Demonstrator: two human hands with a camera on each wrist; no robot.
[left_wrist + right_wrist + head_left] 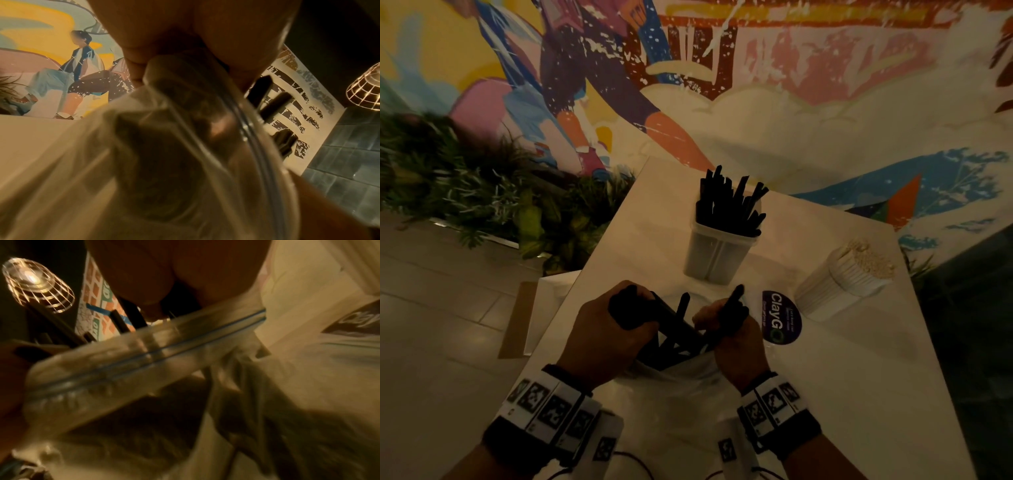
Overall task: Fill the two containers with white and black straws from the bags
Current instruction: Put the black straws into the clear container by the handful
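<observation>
Head view shows both hands at the near edge of the white surface point(842, 359), working at the mouth of a clear plastic zip bag point(671, 380) that holds loose black straws point(671, 339). The left hand point(602, 335) has its fingers curled round a dark bunch of the black straws at the bag's left side, while the right hand point(736, 339) has its fingers curled round another bunch at the right side; a few straw ends stick up between the two hands. Farther back on the surface stands a clear plastic container point(717, 251) with black straws point(729, 202) upright in it. To the right, a second container packed with white straws point(842, 281) lies tilted, beside a round dark sticker point(781, 317). In the left wrist view the bag's crumpled plastic point(164, 146) fills the frame beneath the fingers point(135, 65), blurred. The right wrist view shows the bag's zip strip point(144, 356) running across.
</observation>
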